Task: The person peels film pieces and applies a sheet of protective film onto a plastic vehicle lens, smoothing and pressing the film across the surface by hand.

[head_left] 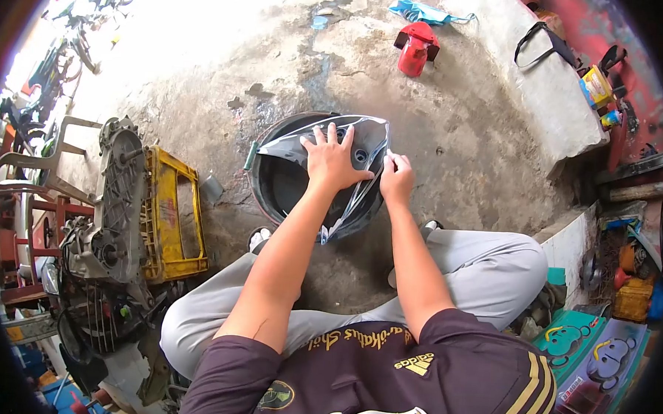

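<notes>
A glossy black, pointed plastic panel [281, 147], looking like a motorcycle body panel, lies across a round black tub [291, 120] on the floor between my feet. My left hand [332, 161] rests on top of the panel with its fingers spread and its thumb stretched to the right. At the panel's right edge, my right hand [397, 179] has its fingers closed and seems to pinch that edge. Whether something small is also between those fingers is hidden. A round hole shows in the panel between my two hands.
On my left stand a yellow crate [170, 215], a metal engine casing [121, 198] and a chair [41, 165]. A red part [414, 51] and blue cloth [421, 11] lie ahead. To the right are a concrete ledge [529, 90] and a teal box [562, 335].
</notes>
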`<action>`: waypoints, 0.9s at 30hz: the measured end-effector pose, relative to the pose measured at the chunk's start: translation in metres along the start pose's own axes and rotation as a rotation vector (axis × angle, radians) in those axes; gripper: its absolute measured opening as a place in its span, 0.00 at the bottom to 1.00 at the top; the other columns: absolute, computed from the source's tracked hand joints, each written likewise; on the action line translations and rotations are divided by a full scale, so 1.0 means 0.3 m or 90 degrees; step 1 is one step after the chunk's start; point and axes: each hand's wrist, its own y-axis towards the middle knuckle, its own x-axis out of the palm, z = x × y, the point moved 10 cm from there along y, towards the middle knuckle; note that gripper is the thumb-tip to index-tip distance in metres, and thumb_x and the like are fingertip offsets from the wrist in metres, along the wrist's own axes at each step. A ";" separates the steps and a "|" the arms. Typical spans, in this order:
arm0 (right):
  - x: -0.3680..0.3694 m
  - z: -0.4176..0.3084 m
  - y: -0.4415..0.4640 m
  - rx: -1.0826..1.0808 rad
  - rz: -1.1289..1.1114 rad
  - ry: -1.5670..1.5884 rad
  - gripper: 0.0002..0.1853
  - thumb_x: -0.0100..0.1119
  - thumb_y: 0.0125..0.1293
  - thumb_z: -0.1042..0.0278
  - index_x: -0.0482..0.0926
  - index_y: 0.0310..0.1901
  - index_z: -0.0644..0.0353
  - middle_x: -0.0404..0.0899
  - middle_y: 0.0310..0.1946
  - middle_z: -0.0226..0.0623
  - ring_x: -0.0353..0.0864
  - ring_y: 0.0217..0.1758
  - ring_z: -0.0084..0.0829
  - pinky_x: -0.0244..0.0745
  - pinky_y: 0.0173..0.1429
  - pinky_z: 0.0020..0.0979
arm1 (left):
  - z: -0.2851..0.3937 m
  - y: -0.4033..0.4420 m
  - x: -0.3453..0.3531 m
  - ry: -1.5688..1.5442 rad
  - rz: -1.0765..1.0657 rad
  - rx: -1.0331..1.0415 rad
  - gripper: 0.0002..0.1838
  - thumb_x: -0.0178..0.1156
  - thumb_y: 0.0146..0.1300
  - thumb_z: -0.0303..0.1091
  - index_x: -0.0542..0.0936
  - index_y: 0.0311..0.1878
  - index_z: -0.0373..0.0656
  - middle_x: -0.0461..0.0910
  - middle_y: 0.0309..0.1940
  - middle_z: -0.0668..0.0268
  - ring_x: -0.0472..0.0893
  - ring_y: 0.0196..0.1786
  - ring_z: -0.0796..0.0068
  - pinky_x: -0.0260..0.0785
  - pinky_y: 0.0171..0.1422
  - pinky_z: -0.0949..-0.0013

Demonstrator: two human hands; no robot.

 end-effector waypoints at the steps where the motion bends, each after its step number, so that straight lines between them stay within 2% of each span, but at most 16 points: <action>1: 0.004 0.012 0.002 0.007 -0.003 -0.001 0.11 0.61 0.71 0.69 0.88 0.45 0.66 0.84 0.39 0.51 0.85 0.43 0.54 0.79 0.48 0.46 | 0.001 -0.002 -0.001 0.007 0.010 0.003 0.66 0.74 0.43 0.79 0.64 0.83 0.56 0.62 0.82 0.48 0.62 0.82 0.37 0.53 0.79 0.28; 3: 0.027 -0.010 0.076 -0.052 0.004 -0.066 0.10 0.61 0.71 0.68 0.88 0.42 0.66 0.85 0.40 0.51 0.85 0.43 0.55 0.79 0.48 0.47 | 0.001 -0.003 0.004 0.006 0.006 0.004 0.66 0.74 0.43 0.79 0.64 0.83 0.56 0.62 0.82 0.48 0.62 0.82 0.37 0.53 0.79 0.28; 9: 0.115 0.077 0.265 -0.029 -0.060 -0.078 0.10 0.60 0.70 0.68 0.88 0.42 0.64 0.84 0.40 0.53 0.84 0.45 0.57 0.78 0.48 0.47 | 0.001 0.001 -0.004 -0.009 0.002 0.002 0.67 0.74 0.41 0.79 0.64 0.84 0.56 0.62 0.82 0.48 0.61 0.82 0.36 0.54 0.80 0.28; 13: 0.051 0.021 0.111 -0.042 -0.059 -0.086 0.09 0.61 0.70 0.68 0.88 0.42 0.64 0.84 0.40 0.52 0.84 0.45 0.57 0.78 0.48 0.47 | 0.004 -0.007 -0.009 -0.007 0.004 0.004 0.66 0.74 0.42 0.78 0.64 0.83 0.55 0.62 0.82 0.48 0.62 0.81 0.36 0.53 0.79 0.29; 15: 0.020 0.014 0.055 -0.002 -0.026 -0.014 0.09 0.62 0.69 0.69 0.87 0.42 0.65 0.84 0.39 0.52 0.84 0.44 0.56 0.78 0.48 0.47 | 0.003 0.006 -0.001 -0.004 0.000 0.007 0.66 0.74 0.42 0.78 0.65 0.83 0.55 0.62 0.82 0.48 0.62 0.81 0.36 0.53 0.79 0.29; 20: 0.092 0.062 0.227 -0.035 -0.020 -0.054 0.10 0.62 0.69 0.68 0.87 0.41 0.65 0.85 0.40 0.51 0.85 0.44 0.55 0.78 0.49 0.46 | 0.003 0.005 0.008 0.010 0.019 0.010 0.68 0.74 0.40 0.80 0.64 0.84 0.55 0.63 0.81 0.48 0.62 0.82 0.37 0.55 0.79 0.28; 22: 0.129 0.100 0.277 0.004 -0.077 -0.043 0.10 0.62 0.68 0.68 0.87 0.41 0.66 0.85 0.41 0.51 0.85 0.45 0.55 0.79 0.50 0.46 | 0.004 -0.001 -0.001 0.004 0.013 0.006 0.68 0.74 0.40 0.79 0.64 0.83 0.55 0.63 0.81 0.48 0.63 0.82 0.37 0.55 0.79 0.28; 27: 0.035 0.030 0.101 -0.044 -0.072 -0.042 0.10 0.63 0.69 0.71 0.88 0.45 0.66 0.86 0.41 0.50 0.86 0.44 0.54 0.80 0.50 0.46 | 0.004 0.000 -0.005 -0.014 0.019 0.005 0.66 0.75 0.40 0.79 0.66 0.82 0.54 0.63 0.81 0.48 0.63 0.81 0.37 0.54 0.80 0.30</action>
